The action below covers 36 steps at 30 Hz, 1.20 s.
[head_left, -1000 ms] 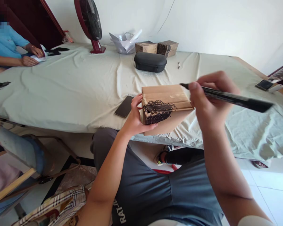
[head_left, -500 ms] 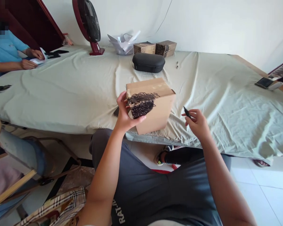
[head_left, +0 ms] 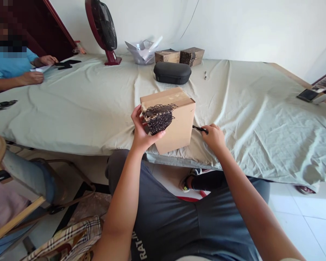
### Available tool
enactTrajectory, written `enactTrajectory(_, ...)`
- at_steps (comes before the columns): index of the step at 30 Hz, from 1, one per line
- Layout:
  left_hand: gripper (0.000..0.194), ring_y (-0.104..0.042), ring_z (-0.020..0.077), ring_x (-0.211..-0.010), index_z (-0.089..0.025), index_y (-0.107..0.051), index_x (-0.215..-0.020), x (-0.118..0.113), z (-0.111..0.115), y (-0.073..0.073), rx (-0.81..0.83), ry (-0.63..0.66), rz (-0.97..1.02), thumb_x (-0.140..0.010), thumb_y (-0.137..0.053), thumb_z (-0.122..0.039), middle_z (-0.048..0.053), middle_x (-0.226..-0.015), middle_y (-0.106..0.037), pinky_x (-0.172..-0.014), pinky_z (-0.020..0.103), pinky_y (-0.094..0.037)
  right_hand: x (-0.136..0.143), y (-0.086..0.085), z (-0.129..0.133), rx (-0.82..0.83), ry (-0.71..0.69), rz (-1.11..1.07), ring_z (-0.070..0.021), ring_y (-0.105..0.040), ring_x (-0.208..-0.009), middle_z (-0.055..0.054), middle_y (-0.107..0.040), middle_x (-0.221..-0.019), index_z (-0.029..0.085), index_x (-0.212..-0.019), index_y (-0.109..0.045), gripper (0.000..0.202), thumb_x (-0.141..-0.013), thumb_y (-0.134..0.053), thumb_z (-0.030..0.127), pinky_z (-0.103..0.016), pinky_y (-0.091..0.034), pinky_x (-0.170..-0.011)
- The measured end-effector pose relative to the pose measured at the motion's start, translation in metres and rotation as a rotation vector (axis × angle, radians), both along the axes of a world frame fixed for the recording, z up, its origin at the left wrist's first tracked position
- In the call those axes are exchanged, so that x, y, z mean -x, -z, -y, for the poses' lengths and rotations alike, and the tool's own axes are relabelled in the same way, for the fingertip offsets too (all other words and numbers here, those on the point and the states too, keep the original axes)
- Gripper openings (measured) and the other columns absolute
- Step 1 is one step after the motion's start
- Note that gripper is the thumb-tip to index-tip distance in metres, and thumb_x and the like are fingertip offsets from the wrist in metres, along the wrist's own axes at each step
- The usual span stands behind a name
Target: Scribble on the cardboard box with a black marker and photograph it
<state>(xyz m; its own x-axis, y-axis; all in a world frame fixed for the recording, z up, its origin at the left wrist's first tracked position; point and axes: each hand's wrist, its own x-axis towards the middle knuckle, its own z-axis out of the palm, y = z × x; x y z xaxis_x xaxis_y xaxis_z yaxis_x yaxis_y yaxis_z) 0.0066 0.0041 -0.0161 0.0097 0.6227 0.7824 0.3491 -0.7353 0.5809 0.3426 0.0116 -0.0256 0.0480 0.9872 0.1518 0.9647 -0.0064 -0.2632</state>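
A cardboard box (head_left: 179,127) stands tilted near the front edge of the cloth-covered table. Dense black scribble (head_left: 160,121) covers its left corner and part of its top. My left hand (head_left: 142,132) grips that left corner, thumb on the front face and fingers behind the left side. Just right of the box, my right hand (head_left: 215,137) is closed on a black pen (head_left: 200,129), its tip pointing left at the box's right edge. Whether the tip touches the cardboard I cannot tell. Something dark is mostly hidden behind my left hand.
Behind the box lies a black case (head_left: 172,73); two smaller boxes (head_left: 191,56), a clear basket of papers (head_left: 143,54) and a fan (head_left: 112,58) stand farther back. A person in blue (head_left: 13,72) sits at the left. A phone (head_left: 307,95) lies at the right.
My right hand has moved left with the pen, up to the box's right side. The box and my left hand have shifted slightly left. The person's hands at the left have moved apart.
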Motion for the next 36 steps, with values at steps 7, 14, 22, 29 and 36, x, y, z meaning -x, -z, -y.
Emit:
enactTrajectory(7, 0.115, -0.056, 0.0375, -0.142, -0.043, -0.017, -0.162, -0.001, 0.002, -0.004, 0.003, 0.006, 0.03, -0.077, -0.083, -0.081, 0.014, -0.157, -0.041, -0.119, 0.061, -0.051, 0.011, 0.0, -0.007, 0.026, 0.004, 0.031, -0.0353, -0.065, -0.118, -0.018, -0.074, -0.123, 0.019, -0.132, -0.082, 0.042, -0.099, -0.056, 0.022, -0.043, -0.049, -0.098)
enactTrajectory(14, 0.116, -0.054, 0.0391, -0.145, -0.041, -0.019, -0.163, -0.003, 0.005, -0.005, 0.008, -0.01, 0.013, -0.075, -0.083, -0.082, 0.015, -0.157, -0.043, -0.122, 0.063, -0.049, 0.034, 0.007, -0.024, 0.006, 0.009, 0.025, -0.0434, -0.054, -0.127, -0.02, -0.068, -0.138, 0.024, -0.139, -0.077, 0.043, -0.105, -0.053, 0.036, -0.054, -0.044, -0.102)
enactTrajectory(22, 0.116, -0.055, 0.0387, -0.146, -0.042, -0.016, -0.163, -0.002, 0.005, -0.004, 0.014, 0.005, -0.003, -0.077, -0.082, -0.082, 0.015, -0.158, -0.043, -0.122, 0.063, -0.049, 0.049, 0.024, -0.035, -0.106, -0.038, 0.11, -0.0372, -0.061, -0.12, -0.024, -0.07, -0.131, 0.01, -0.126, -0.067, 0.034, -0.11, -0.04, 0.021, -0.042, -0.042, -0.092)
enactTrajectory(29, 0.116, -0.053, 0.0399, -0.148, -0.041, -0.015, -0.164, -0.004, 0.003, -0.004, -0.012, -0.006, -0.022, -0.078, -0.08, -0.083, 0.015, -0.157, -0.043, -0.121, 0.063, -0.05, 0.048, 0.021, -0.022, -0.209, 0.001, -0.013, -0.0299, -0.066, -0.095, -0.016, -0.076, -0.11, 0.016, -0.109, -0.067, 0.026, -0.106, -0.047, 0.033, -0.037, -0.035, -0.076)
enactTrajectory(36, 0.115, -0.056, 0.0397, -0.144, -0.041, -0.017, -0.165, -0.005, 0.006, -0.007, 0.004, 0.04, 0.006, -0.078, -0.083, -0.078, 0.016, -0.155, -0.045, -0.119, 0.063, -0.051, 0.049, 0.018, -0.018, -0.204, 0.045, 0.041, -0.025, -0.062, -0.083, -0.013, -0.074, -0.088, 0.018, -0.078, -0.069, 0.032, -0.096, -0.061, 0.043, -0.036, -0.027, -0.071)
